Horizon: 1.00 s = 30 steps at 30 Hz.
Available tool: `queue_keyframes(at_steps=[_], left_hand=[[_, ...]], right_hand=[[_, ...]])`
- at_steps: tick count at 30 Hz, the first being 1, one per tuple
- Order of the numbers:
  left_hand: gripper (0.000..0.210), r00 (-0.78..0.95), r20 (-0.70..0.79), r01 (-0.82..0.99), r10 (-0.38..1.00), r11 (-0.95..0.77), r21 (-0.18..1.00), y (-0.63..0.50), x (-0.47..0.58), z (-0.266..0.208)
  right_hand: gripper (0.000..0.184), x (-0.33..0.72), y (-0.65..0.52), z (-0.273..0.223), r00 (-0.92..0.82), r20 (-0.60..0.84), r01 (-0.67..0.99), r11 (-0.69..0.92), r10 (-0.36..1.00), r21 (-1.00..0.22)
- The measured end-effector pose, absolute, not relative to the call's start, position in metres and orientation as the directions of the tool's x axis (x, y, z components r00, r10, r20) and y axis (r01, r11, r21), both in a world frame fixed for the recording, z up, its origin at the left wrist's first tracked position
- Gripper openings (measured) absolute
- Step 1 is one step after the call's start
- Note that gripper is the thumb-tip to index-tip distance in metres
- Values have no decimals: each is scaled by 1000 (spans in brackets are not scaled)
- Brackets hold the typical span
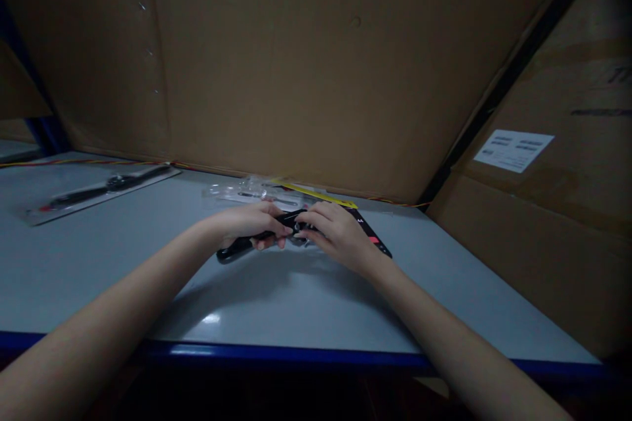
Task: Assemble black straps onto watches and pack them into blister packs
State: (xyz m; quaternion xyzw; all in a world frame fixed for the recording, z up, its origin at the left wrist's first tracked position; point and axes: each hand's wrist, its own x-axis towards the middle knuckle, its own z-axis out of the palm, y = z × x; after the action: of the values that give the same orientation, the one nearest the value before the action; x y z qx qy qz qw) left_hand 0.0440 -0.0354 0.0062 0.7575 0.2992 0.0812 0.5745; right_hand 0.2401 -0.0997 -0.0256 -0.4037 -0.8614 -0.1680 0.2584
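I see the left hand gripping a black handle, the right hand at its right end. Left of the handle lies a packaged black item; behind it, a yellow strip.

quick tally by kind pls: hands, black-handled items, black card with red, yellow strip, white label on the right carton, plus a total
Hands: 2 (left hand, right hand)
Black-handled items: 2 (held item, packaged item)
Black card with red: 1, partly hidden
Yellow strip: 1
White label: 1
Total: 7
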Motion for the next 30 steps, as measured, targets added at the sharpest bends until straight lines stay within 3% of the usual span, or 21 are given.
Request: queue_keyframes(at_steps=[6, 13, 22, 30], left_hand=[[16, 829, -245, 392, 503, -210, 895, -35, 45, 5], [12, 802, -151, 359, 578, -264, 895, -37, 46, 7], [13, 794, -101, 457, 600, -479, 750, -46, 45, 6], [8, 798, 96, 378, 595, -619, 688, -49, 50, 0]], right_hand=[[28, 238, -98, -29, -625, 485, 771, 583, 612, 258], [26, 231, -102, -25, -445, 584, 848, 529, 679, 31], [18, 214, -113, -24, -364, 453, 924, 376, 814, 68], [15, 205, -115, -22, -208, 443, 978, 198, 872, 68]])
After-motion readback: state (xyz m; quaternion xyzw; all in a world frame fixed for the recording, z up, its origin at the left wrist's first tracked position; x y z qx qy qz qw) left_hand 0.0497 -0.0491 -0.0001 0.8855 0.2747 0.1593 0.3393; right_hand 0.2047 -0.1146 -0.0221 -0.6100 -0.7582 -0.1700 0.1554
